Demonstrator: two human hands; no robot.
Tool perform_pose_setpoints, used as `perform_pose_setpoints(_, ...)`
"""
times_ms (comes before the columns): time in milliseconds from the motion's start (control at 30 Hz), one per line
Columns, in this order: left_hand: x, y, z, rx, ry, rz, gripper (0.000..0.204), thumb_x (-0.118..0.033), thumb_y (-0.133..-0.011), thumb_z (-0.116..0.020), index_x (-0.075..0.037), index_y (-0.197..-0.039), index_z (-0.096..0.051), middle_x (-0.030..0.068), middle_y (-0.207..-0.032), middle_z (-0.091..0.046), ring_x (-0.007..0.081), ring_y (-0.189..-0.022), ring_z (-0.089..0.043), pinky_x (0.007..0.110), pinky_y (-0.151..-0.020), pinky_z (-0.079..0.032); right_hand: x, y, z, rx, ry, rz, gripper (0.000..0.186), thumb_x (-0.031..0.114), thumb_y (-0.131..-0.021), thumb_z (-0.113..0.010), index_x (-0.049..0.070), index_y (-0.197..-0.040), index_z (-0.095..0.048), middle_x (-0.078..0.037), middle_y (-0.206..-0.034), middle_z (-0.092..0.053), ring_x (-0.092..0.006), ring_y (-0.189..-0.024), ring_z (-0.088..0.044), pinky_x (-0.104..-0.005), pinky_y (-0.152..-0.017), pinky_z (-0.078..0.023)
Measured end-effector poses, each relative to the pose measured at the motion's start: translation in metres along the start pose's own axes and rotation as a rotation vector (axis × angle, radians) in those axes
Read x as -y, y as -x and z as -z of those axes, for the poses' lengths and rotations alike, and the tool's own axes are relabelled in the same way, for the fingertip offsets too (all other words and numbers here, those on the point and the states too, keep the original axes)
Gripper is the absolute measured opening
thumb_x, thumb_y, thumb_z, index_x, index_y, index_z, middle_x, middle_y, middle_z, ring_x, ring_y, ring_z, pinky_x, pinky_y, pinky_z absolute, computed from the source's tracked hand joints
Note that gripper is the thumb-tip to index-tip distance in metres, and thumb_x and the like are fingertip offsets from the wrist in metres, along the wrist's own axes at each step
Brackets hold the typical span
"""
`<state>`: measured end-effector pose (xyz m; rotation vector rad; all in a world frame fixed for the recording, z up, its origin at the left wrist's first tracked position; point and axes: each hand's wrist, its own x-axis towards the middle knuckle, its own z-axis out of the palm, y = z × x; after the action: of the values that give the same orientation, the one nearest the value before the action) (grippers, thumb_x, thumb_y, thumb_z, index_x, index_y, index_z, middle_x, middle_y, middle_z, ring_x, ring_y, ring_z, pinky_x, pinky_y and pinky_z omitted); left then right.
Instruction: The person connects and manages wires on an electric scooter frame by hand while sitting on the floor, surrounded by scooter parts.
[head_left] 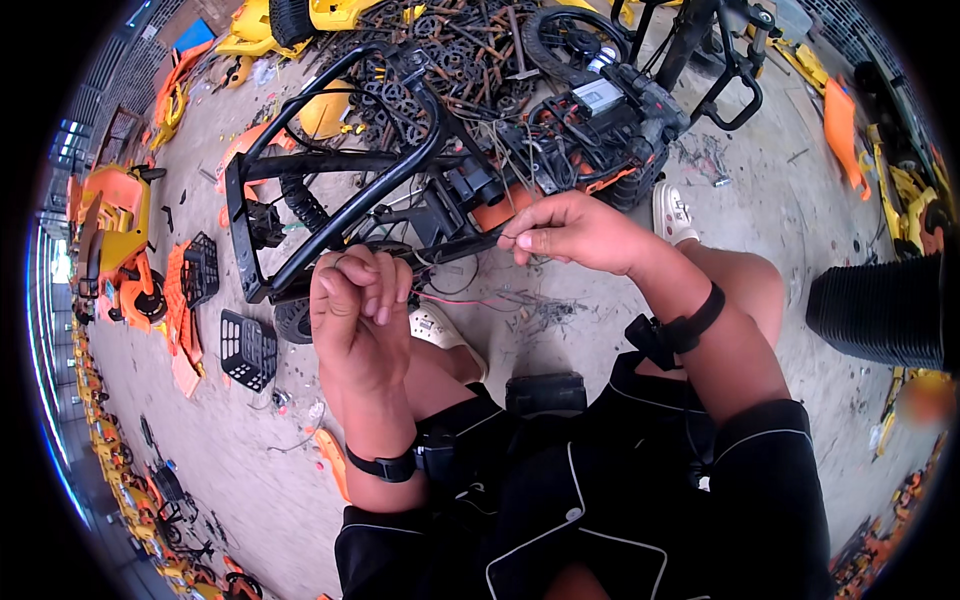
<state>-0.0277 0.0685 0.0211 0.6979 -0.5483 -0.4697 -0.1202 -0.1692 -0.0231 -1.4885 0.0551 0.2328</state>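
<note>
In front of me stands a stripped vehicle with a black tubular frame (370, 190) and exposed cables. My left hand (360, 315) is raised at the near side of the frame, its fingers curled in; what they hold, if anything, is hidden. A thin red wire (455, 300) runs out to the right beside that hand. My right hand (575, 235) is closed in a pinch near the middle of the vehicle, on what looks like a thin dark wire. Beyond it lies the wiring and a silver box (597, 95) on the vehicle's body.
A heap of rusty metal parts (450, 60) lies behind the frame. Black plastic baskets (248, 350) and orange-yellow ride-on vehicles (120, 225) stand at left. A stack of black tubs (880, 310) is at right. Between my feet sits a dark box-like piece (545, 393).
</note>
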Motion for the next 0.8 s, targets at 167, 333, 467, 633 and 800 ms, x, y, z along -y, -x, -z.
perform_pose_setpoints(167, -0.002, 0.000, 0.002, -0.005, -0.011, -0.026, 0.027, -0.023, -0.102, -0.044, -0.003, -0.089, -0.057, -0.0018, -0.068, -0.037, 0.0082, -0.058, -0.034, 0.027, -0.063, -0.030, -0.004, -0.004, 0.000, 0.018, 0.015, 0.067, 0.023, 0.011, -0.090, -0.059, -0.003, -0.106, -0.068, -0.006, -0.090, -0.068, -0.0142, -0.086, -0.063, -0.0287, -0.085, -0.048)
perform_pose_setpoints(333, -0.001, -0.002, 0.005, 0.006, -0.022, -0.026, 0.027, -0.023, -0.102, -0.044, -0.003, -0.090, -0.057, -0.0018, -0.068, -0.037, 0.0085, -0.058, -0.034, 0.027, -0.063, -0.031, -0.004, -0.003, 0.002, 0.049, 0.000, 0.045, 0.022, 0.011, -0.089, -0.062, -0.002, -0.105, -0.069, -0.007, -0.094, -0.069, -0.0133, -0.086, -0.063, -0.0280, -0.082, -0.049)
perform_pose_setpoints(467, -0.001, -0.003, 0.007, 0.002, -0.026, -0.023, 0.027, -0.024, -0.102, -0.044, -0.002, -0.090, -0.057, -0.0016, -0.068, -0.037, 0.0086, -0.058, -0.034, 0.027, -0.063, -0.031, -0.004, -0.003, 0.000, 0.036, 0.067, 0.085, 0.021, 0.013, -0.089, -0.063, -0.001, -0.104, -0.070, -0.007, -0.095, -0.069, -0.0134, -0.087, -0.063, -0.0282, -0.080, -0.049)
perform_pose_setpoints(633, -0.005, -0.002, 0.008, 0.002, -0.041, -0.029, 0.027, -0.023, -0.102, -0.045, -0.002, -0.090, -0.056, -0.0014, -0.068, -0.037, 0.0086, -0.058, -0.033, 0.027, -0.063, -0.030, 0.003, -0.002, -0.005, 0.027, 0.119, 0.102, 0.021, 0.016, -0.089, -0.065, 0.001, -0.102, -0.071, -0.007, -0.095, -0.070, -0.0141, -0.088, -0.063, -0.0287, -0.080, -0.049)
perform_pose_setpoints(800, -0.004, -0.001, 0.005, 0.016, -0.060, -0.009, 0.025, -0.022, -0.101, -0.046, -0.003, -0.089, -0.056, -0.0016, -0.068, -0.037, 0.0083, -0.057, -0.032, 0.027, -0.062, -0.030, -0.002, -0.004, -0.007, -0.007, 0.089, 0.092, 0.021, 0.017, -0.087, -0.067, 0.000, -0.099, -0.071, -0.007, -0.090, -0.070, -0.0131, -0.084, -0.063, -0.0282, -0.077, -0.049)
